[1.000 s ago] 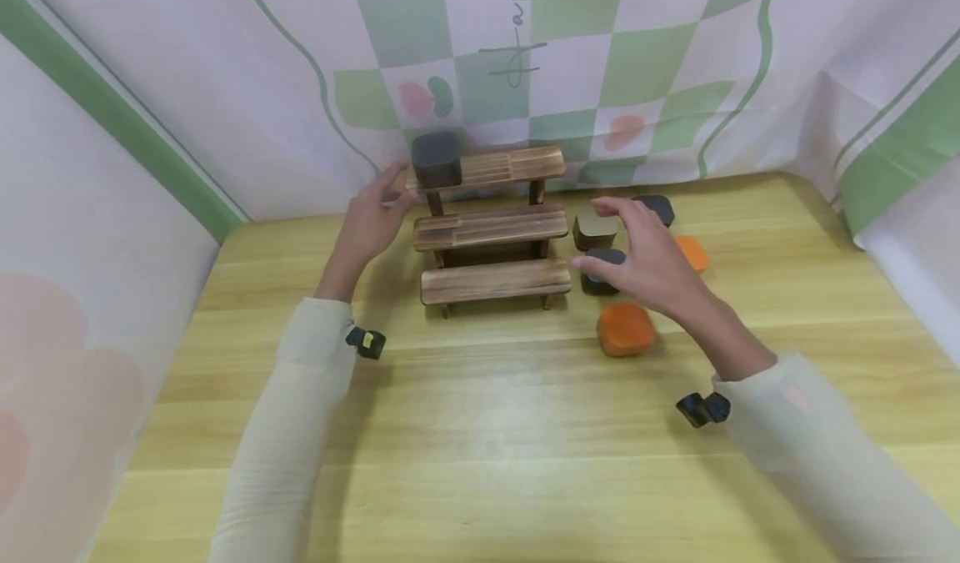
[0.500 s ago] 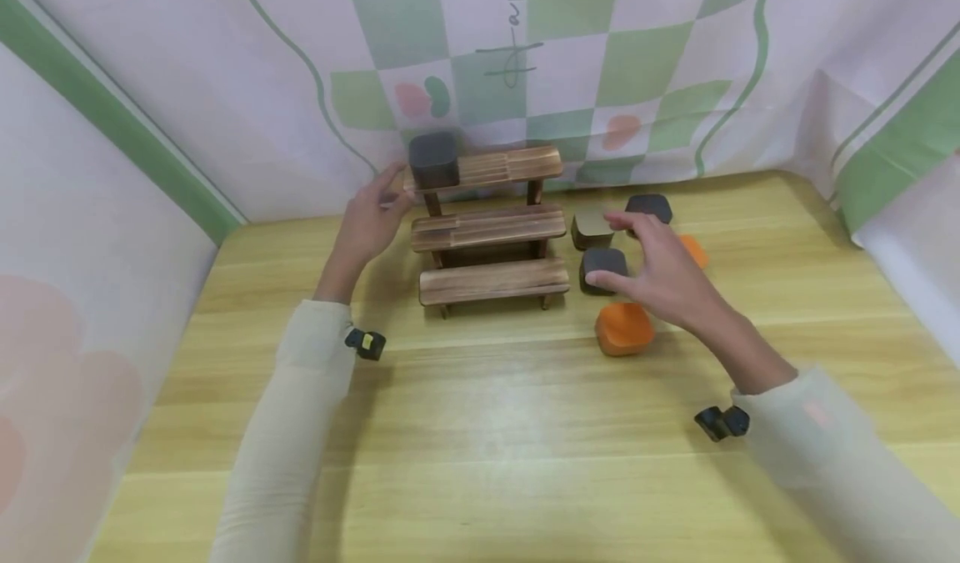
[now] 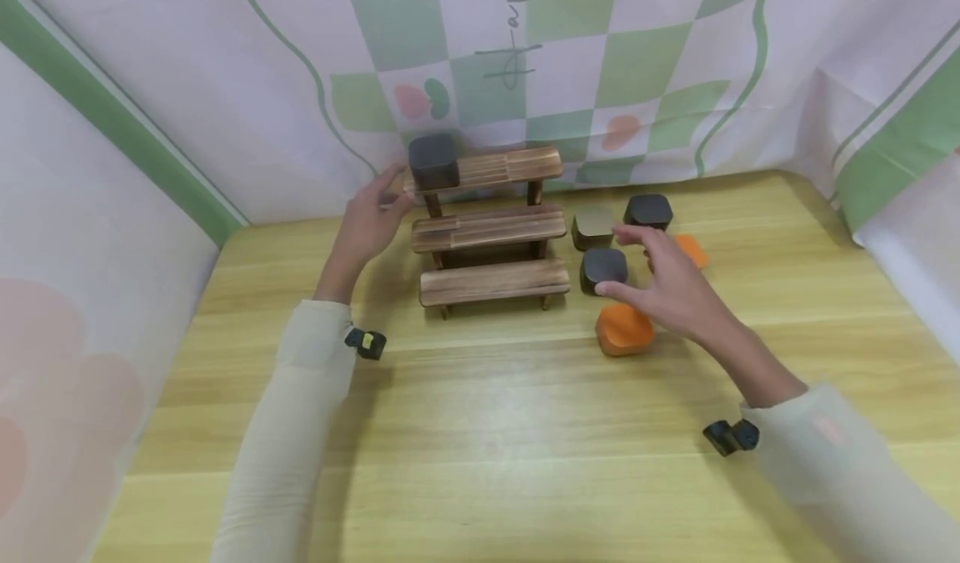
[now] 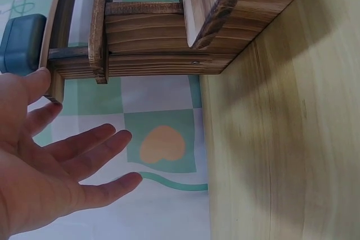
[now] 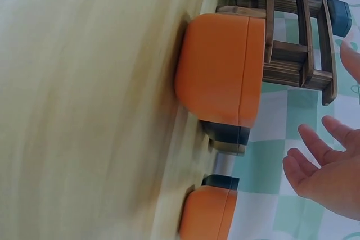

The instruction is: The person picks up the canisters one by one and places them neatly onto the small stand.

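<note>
A: What is the left hand [image 3: 369, 225] doing?

B: It pinches the end of the top step of the wooden stand [image 3: 487, 229]. The thumb and first finger do the pinching — the other fingers stick out.

A: Where is the stand?

B: Upright on the yellow wood table [image 3: 487, 429], near the back edge. Right behind it is a cloth [image 3: 487, 87] with green and white squares.

A: What's on the stand?

B: A black box [image 3: 433, 163]. It sits at the left end of the top step. The left thumb is so close that I can't tell if they touch.

A: And the right hand [image 3: 671, 284]?

B: It is up in the air, to the right of the stand. The thumb and fingers are spread apart, and it holds nothing.

A: What is near it?

B: A small dark box [image 3: 602, 269] is by the thumb. A bright orange box [image 3: 625, 329] is just in front of that one. A gold box [image 3: 594, 225] is beside the stand, and a far dark box [image 3: 649, 211] is at the back. A second orange box [image 3: 692, 250] peeks out — the hand hides part of it.
</note>
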Action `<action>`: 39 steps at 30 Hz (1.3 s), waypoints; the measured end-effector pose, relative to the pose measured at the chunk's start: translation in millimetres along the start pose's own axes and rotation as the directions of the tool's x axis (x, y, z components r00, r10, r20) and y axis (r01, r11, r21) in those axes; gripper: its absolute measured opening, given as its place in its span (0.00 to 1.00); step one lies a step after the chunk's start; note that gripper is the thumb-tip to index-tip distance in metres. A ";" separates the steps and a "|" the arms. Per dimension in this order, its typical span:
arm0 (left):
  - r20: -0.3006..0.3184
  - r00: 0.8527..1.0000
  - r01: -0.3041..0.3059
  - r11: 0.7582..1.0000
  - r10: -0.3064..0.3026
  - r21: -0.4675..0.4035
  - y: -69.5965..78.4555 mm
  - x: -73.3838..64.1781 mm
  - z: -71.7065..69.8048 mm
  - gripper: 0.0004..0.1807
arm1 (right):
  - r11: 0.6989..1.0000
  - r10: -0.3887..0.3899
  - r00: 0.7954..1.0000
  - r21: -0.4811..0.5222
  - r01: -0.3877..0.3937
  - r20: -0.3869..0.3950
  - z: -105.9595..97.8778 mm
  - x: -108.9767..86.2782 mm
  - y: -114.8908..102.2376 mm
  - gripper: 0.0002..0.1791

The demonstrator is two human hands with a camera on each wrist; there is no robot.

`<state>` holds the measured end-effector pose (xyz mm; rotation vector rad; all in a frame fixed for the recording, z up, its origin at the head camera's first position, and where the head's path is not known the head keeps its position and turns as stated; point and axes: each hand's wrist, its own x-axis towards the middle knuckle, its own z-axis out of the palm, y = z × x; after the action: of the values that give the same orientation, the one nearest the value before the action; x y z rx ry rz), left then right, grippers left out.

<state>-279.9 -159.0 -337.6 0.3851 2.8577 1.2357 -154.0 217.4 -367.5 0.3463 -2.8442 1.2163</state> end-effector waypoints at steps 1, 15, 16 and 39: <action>0.000 1.000 -0.002 1.000 0.002 0.000 0.0 0.0 0.1 0.31 | 1.000 0.002 1.000 0.003 -0.002 0.002 -0.2 -0.7 0.8 0.46; 0.009 1.000 0.012 1.000 -0.012 0.002 1.5 2.1 0.6 0.32 | 0.992 -0.078 0.996 0.103 0.073 0.043 3.9 -15.0 21.3 0.45; 0.010 1.000 0.014 1.000 -0.014 -0.002 1.4 2.2 0.8 0.32 | 0.990 -0.092 0.995 0.108 0.087 0.047 4.4 -15.6 22.9 0.46; -0.001 1.000 -0.010 1.000 0.010 -0.002 0.6 2.7 1.1 0.32 | 0.995 -0.098 0.987 0.012 0.097 0.128 5.8 -34.1 40.8 0.53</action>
<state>-282.3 -157.2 -337.6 0.3993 2.8590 1.2405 -129.2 247.1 -404.5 0.5778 -2.8908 1.2263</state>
